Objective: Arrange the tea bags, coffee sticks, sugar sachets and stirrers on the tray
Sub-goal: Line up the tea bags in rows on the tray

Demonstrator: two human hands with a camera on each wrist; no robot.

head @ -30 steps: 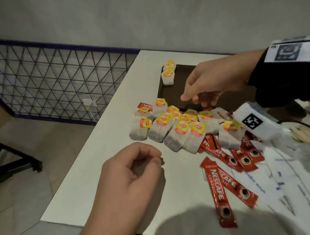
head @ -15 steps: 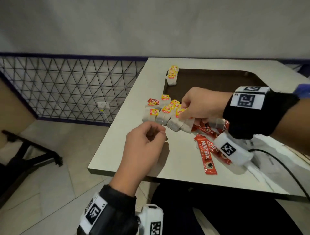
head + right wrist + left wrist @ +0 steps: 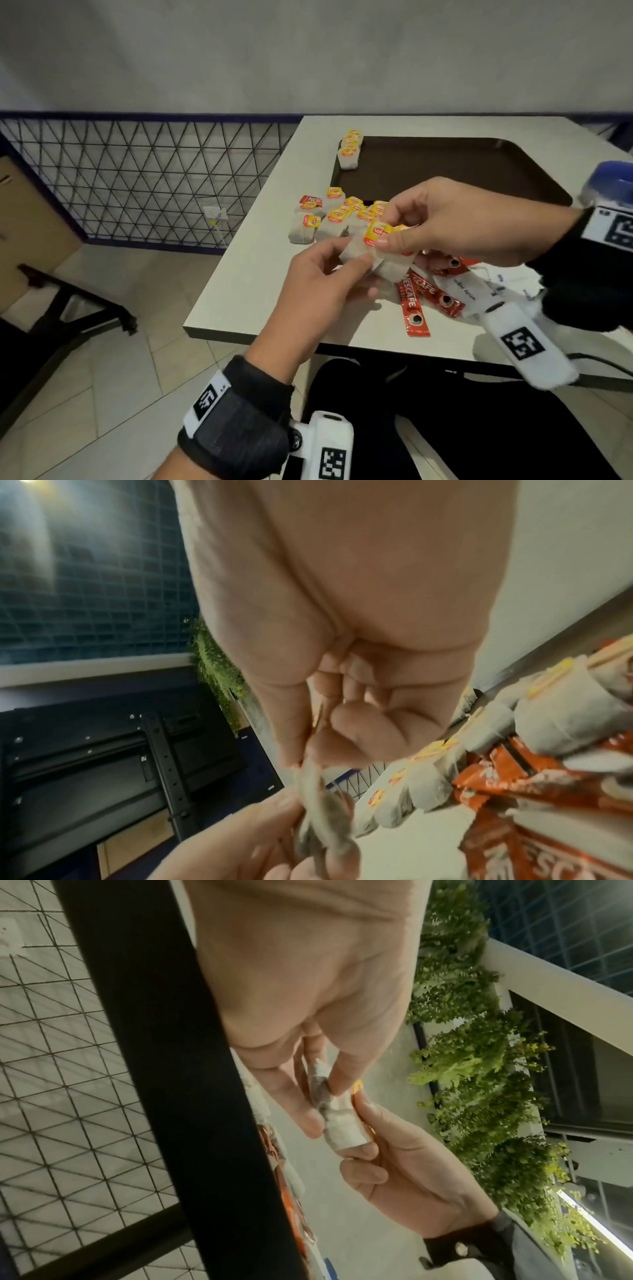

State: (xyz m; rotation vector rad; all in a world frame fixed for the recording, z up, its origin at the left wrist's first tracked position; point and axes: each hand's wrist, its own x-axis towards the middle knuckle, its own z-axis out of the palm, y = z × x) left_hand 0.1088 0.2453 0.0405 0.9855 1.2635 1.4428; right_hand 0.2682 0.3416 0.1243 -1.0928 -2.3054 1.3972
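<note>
Hands meet above the near left part of the surface [image 3: 260, 274], both gripping tea bags [image 3: 370, 251]. The left hand [image 3: 322, 284] pinches the soft, papery lower ends between thumb and fingers; the right hand [image 3: 455, 226] pinches the top by a yellow-and-red tag [image 3: 376, 233]. How many bags are in the bundle I cannot tell; at least two pouches show.

The surface's front edge runs just below the left hand, its left edge well to that hand's left, with bare white room between. Beyond the hands lies the tray [image 3: 479, 164], dark brown, smooth, with rounded corners; most of its floor is open. A short row of tea bags [image 3: 349, 154], about four, stands at its far left corner.

Just behind and left of the hands a loose heap of tea bags [image 3: 329, 219] lies flat, roughly nine tags showing, with one red coffee stick [image 3: 310, 199] peeking from under it. Under and to the right of the hands lie more glossy red coffee sticks [image 3: 414, 308], at least three, long and narrow, and white paper sugar sachets [image 3: 462, 291], count unclear. Stirrers are not discernible.
</note>
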